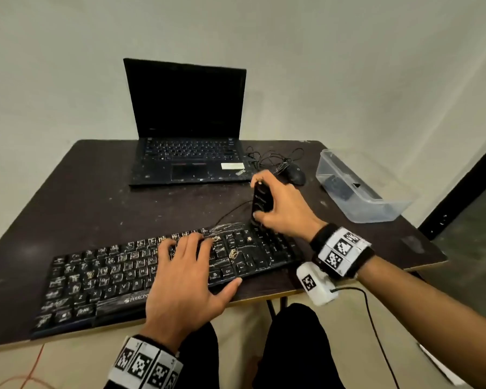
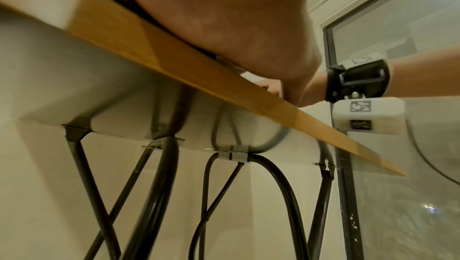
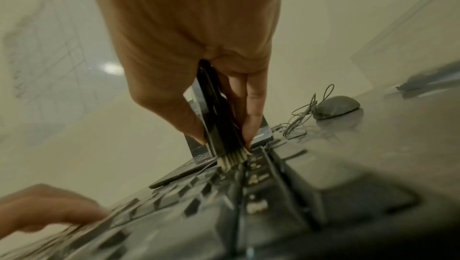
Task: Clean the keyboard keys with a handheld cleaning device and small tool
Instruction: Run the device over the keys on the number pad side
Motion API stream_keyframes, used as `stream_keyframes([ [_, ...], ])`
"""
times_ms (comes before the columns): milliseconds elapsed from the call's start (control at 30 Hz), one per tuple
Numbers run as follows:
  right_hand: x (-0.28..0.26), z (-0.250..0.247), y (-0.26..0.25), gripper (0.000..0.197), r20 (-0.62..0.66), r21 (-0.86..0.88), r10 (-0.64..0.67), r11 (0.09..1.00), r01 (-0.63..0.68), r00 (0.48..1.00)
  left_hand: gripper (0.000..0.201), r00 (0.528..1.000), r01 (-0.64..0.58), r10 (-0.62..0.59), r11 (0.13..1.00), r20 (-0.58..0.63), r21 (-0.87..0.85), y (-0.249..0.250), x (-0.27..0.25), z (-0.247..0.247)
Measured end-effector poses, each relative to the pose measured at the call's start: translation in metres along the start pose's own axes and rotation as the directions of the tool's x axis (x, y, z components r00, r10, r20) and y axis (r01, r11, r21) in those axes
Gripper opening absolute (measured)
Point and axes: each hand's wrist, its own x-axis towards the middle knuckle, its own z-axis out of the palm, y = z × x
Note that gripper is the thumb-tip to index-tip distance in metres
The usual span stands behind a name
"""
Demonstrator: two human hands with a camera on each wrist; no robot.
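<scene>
My right hand (image 1: 281, 204) grips the black cleaning brush (image 1: 261, 202), bristles on the keyboard's (image 1: 129, 279) far right keys. My left hand (image 1: 190, 279) lies flat, steadying it. Brushing underway, I judge; next, sweep leftward along rows.

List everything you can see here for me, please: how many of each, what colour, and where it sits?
keyboard: one, black with pale smears on the keys, near edge of the table
cleaning device: one, black, upright over the keyboard's far right end, pale bristles at its tip
laptop: one, black, open, screen dark, far side of the table
mouse: one, black, wired, right of the laptop
cable: one tangle, black, beside the mouse
container: one, clear plastic, dark items inside, right edge of the table
table: one, dark top, pale wooden edge
left hand: fingers flat on the keyboard
right hand: grips the cleaning device
</scene>
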Motion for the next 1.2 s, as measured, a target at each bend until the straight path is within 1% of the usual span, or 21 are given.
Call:
stream_keyframes([
  [133, -0.067, -0.011, -0.004, 0.055, 0.049, 0.008, -0.022, 1.000, 0.022, 0.999, 0.086, 1.000, -0.011, 0.011, 1.000, -0.026, 0.000, -0.001, 0.000, 0.003],
  [200, -0.088, -0.014, -0.005, 0.055, 0.071, 0.028, -0.027, 0.999, 0.025, 0.997, 0.086, 0.999, -0.014, 0.014, 1.000, -0.039, 0.005, -0.001, 0.000, 0.005],
  [267, -0.081, -0.013, -0.007, 0.055, 0.058, 0.031, -0.028, 0.999, 0.026, 0.998, 0.086, 0.999, -0.018, 0.018, 1.000, -0.050, 0.010, -0.001, 0.000, 0.007],
  [333, -0.056, -0.007, -0.009, 0.055, 0.030, 0.012, -0.019, 1.000, 0.018, 0.999, 0.085, 0.998, -0.018, 0.019, 1.000, -0.055, 0.015, -0.002, 0.000, 0.007],
  [433, -0.014, 0.003, -0.004, 0.057, -0.031, 0.010, 0.041, 0.999, -0.041, 0.999, 0.084, 0.998, -0.018, 0.019, 1.000, -0.063, 0.006, -0.002, -0.001, 0.007],
  [500, -0.007, 0.003, -0.003, 0.058, -0.040, 0.021, 0.054, 0.998, -0.053, 0.998, 0.083, 0.997, -0.021, 0.021, 1.000, -0.075, -0.006, -0.002, -0.001, 0.007],
  [567, -0.024, -0.001, -0.005, 0.058, -0.002, 0.040, 0.038, 0.998, -0.038, 0.999, 0.083, 0.996, -0.020, 0.019, 1.000, -0.091, -0.009, -0.004, -0.001, 0.008],
  [667, -0.068, -0.008, -0.007, 0.057, 0.062, 0.042, -0.005, 0.999, 0.003, 0.998, 0.084, 0.993, -0.034, 0.033, 0.999, -0.115, -0.002, -0.004, 0.001, 0.010],
  [733, -0.077, -0.010, -0.005, 0.057, 0.070, 0.030, -0.020, 0.999, 0.018, 0.997, 0.084, 0.993, -0.035, 0.035, 0.999, -0.115, 0.006, -0.004, 0.001, 0.011],
  [800, -0.064, -0.007, -0.007, 0.056, 0.051, 0.022, -0.014, 1.000, 0.013, 0.999, 0.084, 0.994, -0.030, 0.031, 0.999, -0.108, 0.013, -0.004, 0.001, 0.011],
  [933, -0.017, 0.001, -0.005, 0.057, -0.035, 0.037, 0.044, 0.998, -0.043, 0.998, 0.084, 0.997, -0.015, 0.016, 1.000, -0.080, 0.014, -0.001, 0.001, 0.007],
  [1000, -0.014, -0.002, -0.005, 0.058, -0.031, 0.058, 0.053, 0.997, -0.051, 0.998, 0.085, 0.997, -0.008, 0.009, 1.000, -0.070, 0.013, 0.000, 0.001, 0.007],
  [1067, -0.038, -0.005, -0.010, 0.057, 0.009, 0.069, 0.019, 0.997, -0.019, 1.000, 0.086, 0.998, -0.006, 0.007, 1.000, -0.064, 0.016, -0.003, 0.000, 0.007],
  [1133, -0.074, -0.007, -0.013, 0.056, 0.043, 0.058, -0.016, 0.998, 0.014, 0.999, 0.086, 0.997, -0.008, 0.010, 1.000, -0.076, 0.018, -0.003, -0.001, 0.008],
  [1200, -0.098, -0.008, -0.011, 0.054, 0.055, 0.071, -0.030, 0.997, 0.027, 0.998, 0.087, 0.997, -0.008, 0.010, 1.000, -0.079, 0.021, -0.003, -0.001, 0.010],
])
